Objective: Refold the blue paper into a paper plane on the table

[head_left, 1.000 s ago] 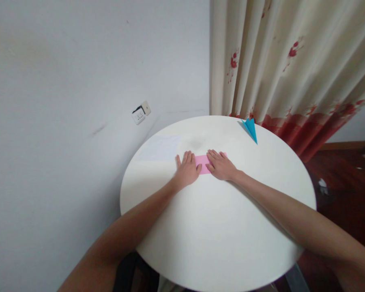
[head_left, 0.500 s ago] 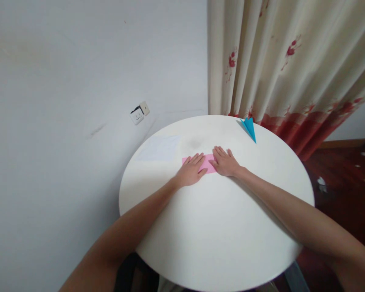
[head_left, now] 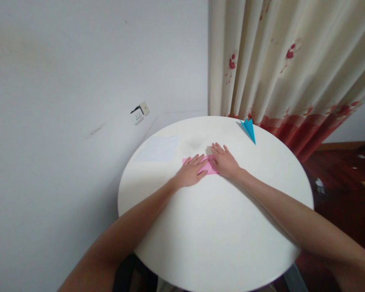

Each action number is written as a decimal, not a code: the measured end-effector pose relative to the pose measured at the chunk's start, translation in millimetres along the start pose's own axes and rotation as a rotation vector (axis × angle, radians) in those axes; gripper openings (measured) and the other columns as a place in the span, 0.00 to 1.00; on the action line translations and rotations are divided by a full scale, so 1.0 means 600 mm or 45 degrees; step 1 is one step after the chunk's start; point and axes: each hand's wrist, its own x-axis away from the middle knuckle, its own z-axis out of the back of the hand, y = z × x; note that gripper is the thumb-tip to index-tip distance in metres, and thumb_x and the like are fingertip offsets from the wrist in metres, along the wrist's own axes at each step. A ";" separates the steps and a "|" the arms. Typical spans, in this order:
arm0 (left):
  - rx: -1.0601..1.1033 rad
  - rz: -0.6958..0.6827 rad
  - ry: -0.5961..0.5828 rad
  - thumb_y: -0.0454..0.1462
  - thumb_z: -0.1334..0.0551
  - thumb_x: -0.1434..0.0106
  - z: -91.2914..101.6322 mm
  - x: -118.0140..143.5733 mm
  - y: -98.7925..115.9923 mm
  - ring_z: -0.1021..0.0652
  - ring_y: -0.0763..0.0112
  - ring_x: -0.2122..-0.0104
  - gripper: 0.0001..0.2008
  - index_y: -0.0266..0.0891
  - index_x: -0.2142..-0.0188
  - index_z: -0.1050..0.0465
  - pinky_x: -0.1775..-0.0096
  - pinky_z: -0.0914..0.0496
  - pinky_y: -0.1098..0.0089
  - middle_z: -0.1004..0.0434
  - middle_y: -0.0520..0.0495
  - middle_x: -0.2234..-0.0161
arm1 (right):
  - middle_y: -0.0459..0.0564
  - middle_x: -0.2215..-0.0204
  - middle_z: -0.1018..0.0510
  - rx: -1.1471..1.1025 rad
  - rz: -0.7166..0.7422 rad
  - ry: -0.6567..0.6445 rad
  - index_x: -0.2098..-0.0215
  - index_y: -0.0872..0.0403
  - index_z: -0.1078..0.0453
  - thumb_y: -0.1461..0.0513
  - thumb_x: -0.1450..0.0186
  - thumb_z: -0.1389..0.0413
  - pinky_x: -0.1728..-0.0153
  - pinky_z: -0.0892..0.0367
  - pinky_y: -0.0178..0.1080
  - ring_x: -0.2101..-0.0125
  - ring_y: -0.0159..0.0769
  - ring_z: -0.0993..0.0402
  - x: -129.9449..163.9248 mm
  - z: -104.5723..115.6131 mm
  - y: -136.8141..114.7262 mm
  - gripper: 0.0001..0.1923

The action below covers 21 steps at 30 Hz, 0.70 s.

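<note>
Both hands, left hand [head_left: 191,173] and right hand [head_left: 225,163], press flat (fingers spread) on pink paper [head_left: 208,167].

Home room, looking like a living room or bedroom corner. Cream curtain [head_left: 280,69] with red flower print and red hem is hanging to the floor at the right. Plain white wall [head_left: 79,81] is carrying a wall socket [head_left: 139,113]. Dark wood floor [head_left: 340,170] with wooden skirting is showing behind. Small round white bench [head_left: 219,235] is sitting in the corner, with a blue paper plane [head_left: 249,129] lying near the curtain.
</note>
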 end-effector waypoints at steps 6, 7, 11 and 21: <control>0.035 0.009 0.026 0.51 0.54 0.26 0.001 0.000 0.001 0.50 0.57 0.29 0.33 0.38 0.28 0.54 0.32 0.53 0.50 0.53 0.41 0.28 | 0.63 0.30 0.45 -0.086 0.087 -0.169 0.30 0.66 0.47 0.56 0.25 0.61 0.32 0.54 0.50 0.30 0.45 0.52 0.005 -0.017 -0.025 0.31; 0.032 0.009 0.027 0.51 0.54 0.26 0.001 0.000 0.002 0.50 0.57 0.29 0.33 0.38 0.28 0.54 0.32 0.53 0.50 0.53 0.41 0.28 | 0.63 0.29 0.46 -0.082 0.091 -0.173 0.30 0.66 0.47 0.55 0.25 0.61 0.32 0.54 0.50 0.29 0.45 0.53 0.006 -0.019 -0.024 0.31; 0.013 0.018 0.039 0.52 0.54 0.26 0.001 0.000 0.005 0.49 0.56 0.29 0.34 0.37 0.28 0.53 0.32 0.52 0.50 0.53 0.40 0.28 | 0.62 0.29 0.48 -0.077 0.111 -0.190 0.29 0.65 0.49 0.54 0.25 0.61 0.31 0.56 0.51 0.29 0.46 0.55 0.006 -0.019 -0.018 0.32; 0.015 0.095 0.024 0.55 0.54 0.27 0.003 -0.002 0.005 0.50 0.55 0.29 0.35 0.41 0.28 0.53 0.32 0.53 0.48 0.55 0.42 0.27 | 0.63 0.29 0.49 -0.089 0.117 -0.219 0.29 0.64 0.48 0.54 0.25 0.61 0.32 0.56 0.53 0.29 0.47 0.56 0.004 -0.019 -0.018 0.32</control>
